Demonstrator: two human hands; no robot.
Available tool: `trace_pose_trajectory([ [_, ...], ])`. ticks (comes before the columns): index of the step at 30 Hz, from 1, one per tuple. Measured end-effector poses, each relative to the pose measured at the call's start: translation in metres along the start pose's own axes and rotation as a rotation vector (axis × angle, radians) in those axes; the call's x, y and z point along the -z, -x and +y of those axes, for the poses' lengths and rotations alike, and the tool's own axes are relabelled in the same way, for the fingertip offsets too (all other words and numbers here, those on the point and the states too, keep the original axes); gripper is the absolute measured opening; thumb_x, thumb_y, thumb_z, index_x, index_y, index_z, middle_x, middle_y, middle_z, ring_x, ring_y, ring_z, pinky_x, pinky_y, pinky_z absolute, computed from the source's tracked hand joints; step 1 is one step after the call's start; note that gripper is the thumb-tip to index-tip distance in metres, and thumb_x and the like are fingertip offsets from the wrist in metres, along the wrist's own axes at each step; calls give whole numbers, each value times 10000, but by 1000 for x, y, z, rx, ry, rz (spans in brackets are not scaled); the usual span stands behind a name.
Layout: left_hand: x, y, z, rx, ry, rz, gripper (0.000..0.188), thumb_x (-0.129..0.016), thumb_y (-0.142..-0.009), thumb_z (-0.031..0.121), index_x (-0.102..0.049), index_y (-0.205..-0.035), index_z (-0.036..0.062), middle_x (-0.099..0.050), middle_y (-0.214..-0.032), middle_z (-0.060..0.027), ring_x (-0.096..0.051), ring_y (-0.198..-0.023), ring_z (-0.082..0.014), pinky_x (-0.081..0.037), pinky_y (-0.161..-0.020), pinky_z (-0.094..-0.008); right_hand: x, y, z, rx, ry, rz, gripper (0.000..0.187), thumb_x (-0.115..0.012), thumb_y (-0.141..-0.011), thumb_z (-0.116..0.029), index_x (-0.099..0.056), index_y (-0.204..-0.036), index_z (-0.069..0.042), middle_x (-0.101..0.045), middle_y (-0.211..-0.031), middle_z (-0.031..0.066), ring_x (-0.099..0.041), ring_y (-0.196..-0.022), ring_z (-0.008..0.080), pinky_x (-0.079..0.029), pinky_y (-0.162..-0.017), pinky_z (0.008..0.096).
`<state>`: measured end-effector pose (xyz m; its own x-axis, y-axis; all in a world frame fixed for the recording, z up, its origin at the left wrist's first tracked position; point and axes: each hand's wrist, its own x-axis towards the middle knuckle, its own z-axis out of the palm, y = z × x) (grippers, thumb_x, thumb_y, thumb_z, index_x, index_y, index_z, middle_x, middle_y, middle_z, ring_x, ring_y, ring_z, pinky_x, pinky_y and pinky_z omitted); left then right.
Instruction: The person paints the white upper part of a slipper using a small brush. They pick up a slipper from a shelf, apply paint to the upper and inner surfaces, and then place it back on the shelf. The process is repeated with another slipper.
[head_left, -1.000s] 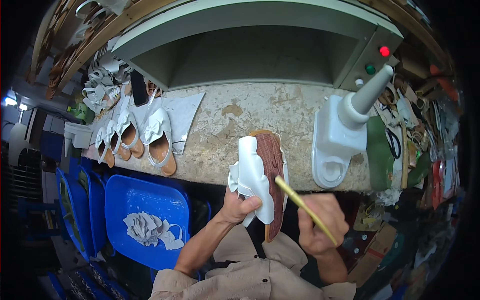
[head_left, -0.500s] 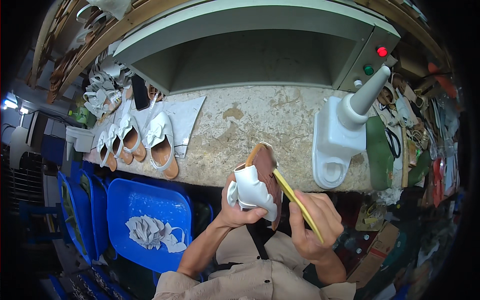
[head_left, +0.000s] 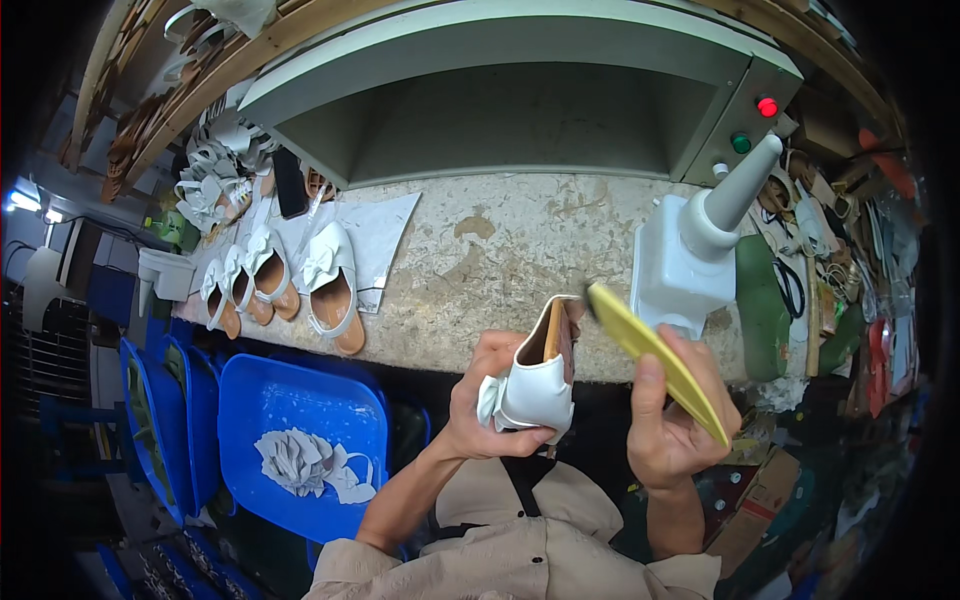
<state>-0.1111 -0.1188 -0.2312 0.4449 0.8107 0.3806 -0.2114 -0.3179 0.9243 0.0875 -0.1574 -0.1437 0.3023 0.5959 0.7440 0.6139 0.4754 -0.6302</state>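
Holding a white sandal (head_left: 535,385) low in the middle of the frame, our left hand (head_left: 487,400) wraps its fingers round the smooth, glossy upper, the thumb pressed along the underside; the shoe stands on edge so that its tan insole and brown sole rim face right, and a soft white bow bulges at its lower left. Our right hand (head_left: 672,420) is closed round a flat yellow brush handle (head_left: 655,360), thumb laid along its face, with the dark bristled tip just beside the sandal's upper end; whether it touches we cannot tell. Behind both hands runs a rough, mottled stone-like bench top (head_left: 500,250), stained in patches. At the right of it stands a white plastic dispenser (head_left: 690,255) with a tapered grey nozzle. Toward the upper left of the frame a row of finished white sandals (head_left: 290,285) with tan footbeds lies on the bench. At lower left a blue plastic tray (head_left: 300,400), smooth and rounded at the corners, holds a crumpled heap of white bows (head_left: 300,465). Above the bench a grey metal hood (head_left: 520,90) carries a red and a green lamp.
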Motion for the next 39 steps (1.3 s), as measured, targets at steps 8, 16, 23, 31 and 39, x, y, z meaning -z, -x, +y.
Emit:
trace_pose_trajectory([
  [8, 1, 6, -3, 10, 23, -29, 925, -879, -642, 147, -421, -1444, 95, -505, -1273, -165, -495, -1155, -279, -418, -974, -410, 17, 2, 7, -120, -33, -92, 272, -674, -805, 85, -637, -1072, 118, -696, -934, 217, -682, -800, 238, -533, -699, 323],
  [16, -11, -16, 19, 155, 180, 150, 1045, -871, -661, 165, -221, -1473, 69, -510, -1181, -116, -565, -1061, -222, -487, -902, -371, 60, 15, 14, -267, -80, -5, 212, -520, -942, -107, -638, -936, 69, -673, -904, 165, -634, -761, 223, -494, -724, 309],
  [23, -37, -103, 49, 98, 497, 350, 650, -732, -803, 185, -397, -1344, 51, -551, -1127, -71, -575, -1055, -184, -469, -941, -357, 102, 35, 18, -555, -107, -104, 279, -466, -1007, -143, -642, -906, 47, -622, -863, 114, -598, -742, 173, -469, -678, 278],
  [31, -137, -252, 110, -194, 487, 168, 852, -754, -867, 178, -155, -1470, 115, -506, -1217, -98, -572, -1087, -198, -518, -895, -343, 143, 36, 21, -504, -10, -108, 205, -517, -985, -93, -682, -925, 13, -593, -764, 83, -565, -648, 149, -437, -588, 273],
  [39, -260, -340, 123, -397, 58, -97, 909, -830, -788, 245, -209, -1418, 36, -592, -1032, -159, -675, -769, -212, -582, -624, -300, 209, 60, 36, -595, 52, -10, 203, -532, -978, -110, -696, -922, -4, -574, -717, 63, -546, -616, 144, -419, -575, 268],
])
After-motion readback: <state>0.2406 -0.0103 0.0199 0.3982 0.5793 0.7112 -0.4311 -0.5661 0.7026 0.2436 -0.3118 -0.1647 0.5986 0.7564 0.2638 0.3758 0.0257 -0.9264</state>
